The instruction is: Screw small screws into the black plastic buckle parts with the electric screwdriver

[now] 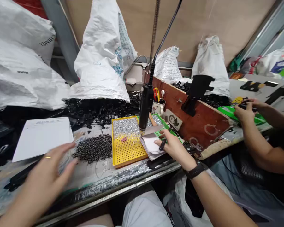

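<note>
So the right hand (172, 146) has its thumb and fingers closed on a white paper pad (152, 144), with a page lifting up at the far side. The pad is near the front edge of the table (92, 178), overlapping the right side of a yellow tray (130, 154). There's also a small black loop (163, 144) at those fingers, though honestly I can't tell if it's pinched or sitting around one of them. Black watch (195, 169) on that wrist.

Left hand (47, 170) is a bit blurry but clearly spread, grabbing nothing, over by the table's front left corner. It's just beside a heap of tiny black parts (94, 148) and a white sheet (44, 135).

The yellow tray has silvery bits (125, 126) bunched toward its back end and a little pink piece (123, 139) lying in the perforated part. A green tray (177, 135) is right beside it, with a black power screwdriver (145, 104) hanging upright in front of them. Further back there's a mug (158, 108) with scissors in it, then loads of black plastic pieces (94, 110) and a big white sack (101, 60) along the table's back edge.

Off past the right end, a co-worker's hands (246, 110) are busy over another green tray (259, 119).
</note>
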Action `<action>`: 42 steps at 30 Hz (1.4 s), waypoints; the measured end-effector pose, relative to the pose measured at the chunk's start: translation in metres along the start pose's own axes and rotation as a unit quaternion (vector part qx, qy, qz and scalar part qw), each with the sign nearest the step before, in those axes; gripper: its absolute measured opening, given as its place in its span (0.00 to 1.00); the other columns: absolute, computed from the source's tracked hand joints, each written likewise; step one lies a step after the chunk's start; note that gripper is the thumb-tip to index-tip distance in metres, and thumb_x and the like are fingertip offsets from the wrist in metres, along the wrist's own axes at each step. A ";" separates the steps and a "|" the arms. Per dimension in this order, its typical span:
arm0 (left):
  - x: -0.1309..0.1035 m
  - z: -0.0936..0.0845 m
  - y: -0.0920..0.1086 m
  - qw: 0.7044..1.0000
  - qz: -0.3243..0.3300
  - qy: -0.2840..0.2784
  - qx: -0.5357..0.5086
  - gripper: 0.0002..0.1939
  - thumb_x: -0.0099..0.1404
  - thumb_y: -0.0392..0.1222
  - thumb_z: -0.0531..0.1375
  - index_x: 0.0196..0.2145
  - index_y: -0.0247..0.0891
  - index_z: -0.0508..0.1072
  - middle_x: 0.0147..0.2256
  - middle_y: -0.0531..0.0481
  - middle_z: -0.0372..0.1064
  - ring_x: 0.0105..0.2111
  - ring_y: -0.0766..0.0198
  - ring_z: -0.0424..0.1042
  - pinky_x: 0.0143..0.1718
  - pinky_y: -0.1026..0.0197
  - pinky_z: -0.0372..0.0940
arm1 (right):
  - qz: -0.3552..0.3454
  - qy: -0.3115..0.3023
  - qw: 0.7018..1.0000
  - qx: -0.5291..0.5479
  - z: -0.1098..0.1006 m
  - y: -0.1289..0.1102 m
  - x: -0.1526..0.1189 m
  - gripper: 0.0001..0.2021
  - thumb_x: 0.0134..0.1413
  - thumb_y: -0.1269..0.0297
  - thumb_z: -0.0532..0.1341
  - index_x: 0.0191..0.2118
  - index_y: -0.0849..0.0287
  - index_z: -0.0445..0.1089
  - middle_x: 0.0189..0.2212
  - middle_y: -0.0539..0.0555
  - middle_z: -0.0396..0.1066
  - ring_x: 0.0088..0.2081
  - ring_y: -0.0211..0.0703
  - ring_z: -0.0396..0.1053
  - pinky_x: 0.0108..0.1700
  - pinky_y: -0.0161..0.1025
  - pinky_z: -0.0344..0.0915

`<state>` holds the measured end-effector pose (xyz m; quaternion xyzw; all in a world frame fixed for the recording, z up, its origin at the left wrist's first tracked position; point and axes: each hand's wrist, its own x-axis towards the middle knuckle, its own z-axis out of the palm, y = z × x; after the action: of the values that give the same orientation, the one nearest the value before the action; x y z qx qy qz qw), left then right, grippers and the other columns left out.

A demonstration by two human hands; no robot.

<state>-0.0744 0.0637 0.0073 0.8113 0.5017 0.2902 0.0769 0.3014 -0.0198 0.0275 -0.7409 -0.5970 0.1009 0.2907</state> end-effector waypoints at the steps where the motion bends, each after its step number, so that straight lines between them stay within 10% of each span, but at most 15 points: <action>1: -0.009 0.007 0.018 1.000 -0.004 -0.028 -0.010 0.21 0.63 0.49 0.52 0.52 0.41 0.60 0.53 0.44 0.60 0.52 0.49 0.63 0.54 0.45 0.57 | 0.000 -0.023 1.000 -0.011 0.007 -0.004 0.003 0.16 0.50 0.62 0.61 0.45 0.59 0.62 0.38 0.58 0.70 0.40 0.50 0.68 0.42 0.43 0.62; 8: -0.004 0.040 0.092 0.957 -0.070 -0.113 -0.259 0.21 0.63 0.53 0.51 0.51 0.43 0.63 0.52 0.46 0.63 0.52 0.57 0.63 0.56 0.51 0.57 | 0.009 0.046 0.989 0.138 0.011 -0.003 -0.019 0.12 0.52 0.69 0.55 0.44 0.56 0.60 0.36 0.53 0.66 0.39 0.43 0.65 0.42 0.39 0.61; 16: 0.004 0.032 0.131 0.706 -0.214 -0.232 -0.634 0.25 0.63 0.56 0.51 0.51 0.39 0.66 0.51 0.43 0.67 0.49 0.55 0.67 0.51 0.52 0.63 | -0.193 0.053 0.954 0.222 0.013 -0.043 -0.068 0.07 0.57 0.72 0.55 0.39 0.52 0.59 0.31 0.47 0.62 0.32 0.34 0.63 0.34 0.30 0.61; 25: -0.069 -0.016 0.058 0.872 -0.209 -0.090 -0.433 0.12 0.61 0.45 0.57 0.42 0.39 0.71 0.38 0.50 0.71 0.37 0.64 0.69 0.40 0.63 0.65 | -0.311 -0.004 0.907 0.285 0.100 -0.119 -0.050 0.11 0.56 0.75 0.53 0.44 0.54 0.59 0.37 0.53 0.65 0.39 0.39 0.65 0.40 0.36 0.64; 37: -0.072 -0.005 0.028 0.867 -0.263 -0.013 -0.423 0.20 0.60 0.48 0.58 0.49 0.41 0.65 0.42 0.47 0.70 0.39 0.61 0.71 0.39 0.62 0.66 | -0.125 -0.208 0.890 0.387 0.128 -0.170 -0.025 0.08 0.53 0.63 0.57 0.40 0.56 0.62 0.28 0.48 0.62 0.29 0.37 0.61 0.32 0.35 0.59; 42: -0.072 0.003 0.009 0.847 -0.263 0.007 -0.463 0.24 0.61 0.47 0.56 0.53 0.40 0.59 0.43 0.45 0.69 0.43 0.59 0.70 0.42 0.60 0.66 | -0.125 -0.198 0.903 0.361 0.154 -0.180 -0.011 0.07 0.54 0.64 0.55 0.39 0.56 0.62 0.27 0.47 0.62 0.29 0.37 0.61 0.32 0.35 0.59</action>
<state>-0.0898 -0.0021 -0.0205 0.5171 0.5045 0.4633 0.5133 0.0731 0.0387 -0.0001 -0.4693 -0.6528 0.4167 0.4243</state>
